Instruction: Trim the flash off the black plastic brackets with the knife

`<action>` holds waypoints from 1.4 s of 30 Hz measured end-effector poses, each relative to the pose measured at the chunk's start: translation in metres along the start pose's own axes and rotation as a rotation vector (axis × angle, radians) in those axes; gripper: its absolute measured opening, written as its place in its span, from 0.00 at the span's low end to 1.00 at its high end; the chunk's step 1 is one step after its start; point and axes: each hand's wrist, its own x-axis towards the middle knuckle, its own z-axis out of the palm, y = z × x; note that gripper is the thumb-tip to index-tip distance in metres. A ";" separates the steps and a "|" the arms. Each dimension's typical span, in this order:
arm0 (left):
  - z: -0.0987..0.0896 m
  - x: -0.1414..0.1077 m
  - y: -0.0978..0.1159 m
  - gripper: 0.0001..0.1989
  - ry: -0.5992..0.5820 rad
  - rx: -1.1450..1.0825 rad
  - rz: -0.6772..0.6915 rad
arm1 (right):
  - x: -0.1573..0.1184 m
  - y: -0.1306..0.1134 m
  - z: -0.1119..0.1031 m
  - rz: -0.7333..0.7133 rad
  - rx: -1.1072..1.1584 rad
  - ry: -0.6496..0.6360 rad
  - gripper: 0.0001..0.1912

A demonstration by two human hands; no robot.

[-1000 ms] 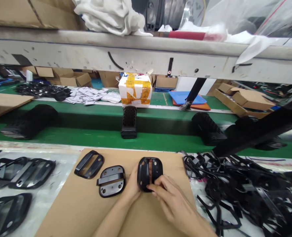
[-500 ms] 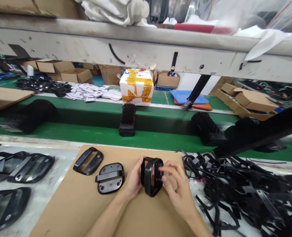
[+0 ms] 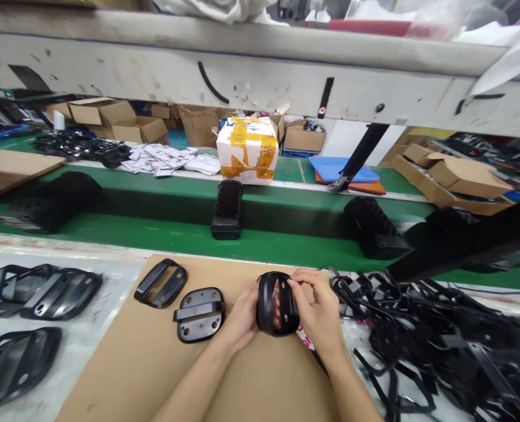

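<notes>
Presently, our left hand (image 3: 241,321) curls round the left side of a black slotted plate (image 3: 266,305), low and just right of centre in the frame, while our right hand (image 3: 318,308) pinches its upper right edge, fingers bent. Leftward, a second plate (image 3: 198,312) and a third plate (image 3: 170,288) lie on cardboard (image 3: 264,378); black parts (image 3: 457,357) tangle lower right.

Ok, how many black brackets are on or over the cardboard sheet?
3: the held bracket, between left hand and right hand; the middle bracket, lying left of it; the leftmost bracket, lying farther left.
</notes>
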 end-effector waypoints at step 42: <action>-0.002 0.001 0.009 0.27 -0.205 -0.141 -0.185 | -0.027 0.019 0.017 0.264 0.337 -0.152 0.10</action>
